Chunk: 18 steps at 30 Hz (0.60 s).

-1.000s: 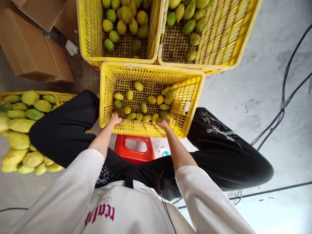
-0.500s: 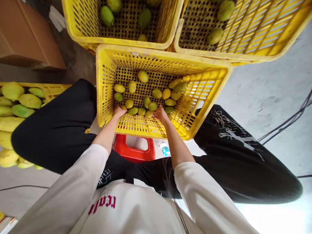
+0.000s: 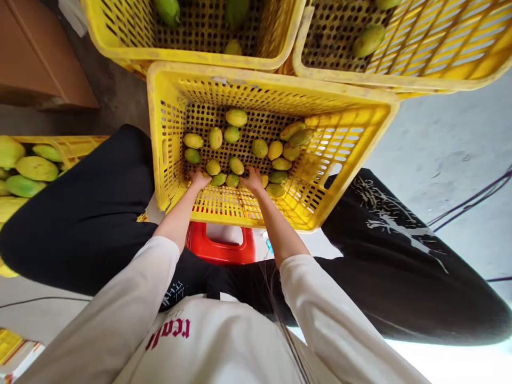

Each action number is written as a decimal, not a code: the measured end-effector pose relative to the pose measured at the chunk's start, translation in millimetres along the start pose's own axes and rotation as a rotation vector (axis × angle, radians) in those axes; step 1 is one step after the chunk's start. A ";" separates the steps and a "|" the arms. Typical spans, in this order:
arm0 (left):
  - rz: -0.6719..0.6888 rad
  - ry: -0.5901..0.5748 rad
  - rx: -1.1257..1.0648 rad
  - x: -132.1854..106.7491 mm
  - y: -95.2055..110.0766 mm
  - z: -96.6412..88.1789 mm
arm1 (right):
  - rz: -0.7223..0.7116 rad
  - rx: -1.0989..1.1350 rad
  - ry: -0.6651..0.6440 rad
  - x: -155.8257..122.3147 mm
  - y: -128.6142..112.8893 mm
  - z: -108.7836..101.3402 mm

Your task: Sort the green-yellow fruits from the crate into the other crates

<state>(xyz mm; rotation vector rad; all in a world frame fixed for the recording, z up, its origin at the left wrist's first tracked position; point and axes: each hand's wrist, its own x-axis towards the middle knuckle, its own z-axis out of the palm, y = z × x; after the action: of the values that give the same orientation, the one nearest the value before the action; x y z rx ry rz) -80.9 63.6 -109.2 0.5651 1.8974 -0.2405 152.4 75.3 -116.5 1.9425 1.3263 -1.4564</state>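
A yellow slatted crate (image 3: pixel 273 76) stands between my knees, with oval green-yellow fruits scattered on its perforated floor. In the near left corner, my left hand (image 3: pixel 199 178) reaches down with its fingers apart, a fruit partly hidden beneath it. My right hand (image 3: pixel 252 181) is by the near wall, fingers spread, between a green-yellow fruit (image 3: pixel 236 165) and a yellow one partly hidden on its right. Low between the hands lie two green fruits, one of them a rounder fruit (image 3: pixel 232 181). More fruits cluster at the right, including a long green fruit (image 3: pixel 301 137).
Two more yellow crates, a left one (image 3: pixel 192 57) and a right one (image 3: pixel 400 85), adjoin the far side. A fuller fruit crate (image 3: pixel 86 143) is beside my left knee. A brown carton (image 3: pixel 36 58) stands far left; a red stool (image 3: pixel 221 255) is under my arms.
My right hand has shifted left, exposing fruit on its right. A green fruit now lies farther back, below the rear yellow one. My left hand stays in its corner; the view moved slightly.
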 end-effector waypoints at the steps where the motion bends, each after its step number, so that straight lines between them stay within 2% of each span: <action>1: -0.023 -0.017 -0.009 1.4 -0.1 1.5 | -0.030 -0.062 -0.030 0.9 1.8 -2.7; 3: -0.052 -0.074 -0.032 4.3 -0.2 3.9 | -0.082 -0.174 -0.089 5.6 5.0 -9.3; 6: -0.037 -0.156 -0.087 8.5 -1.1 6.1 | -0.101 -0.342 -0.246 16.0 7.8 -19.8; 9: 0.028 -0.159 -0.091 9.9 -1.5 8.3 | -0.084 -0.427 -0.353 21.9 8.2 -24.3; 15: 0.079 -0.230 -0.062 0.7 7.5 14.8 | -0.081 -0.408 -0.284 10.6 1.0 -7.7; 18: 0.088 -0.228 -0.049 -2.5 11.4 15.5 | -0.063 -0.424 -0.243 6.1 -5.6 -1.1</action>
<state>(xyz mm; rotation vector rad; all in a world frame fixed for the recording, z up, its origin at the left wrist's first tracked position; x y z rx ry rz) -61.8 66.3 -111.9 0.5620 1.6503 -0.1919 148.4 81.7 -120.2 1.4218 1.4504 -1.2637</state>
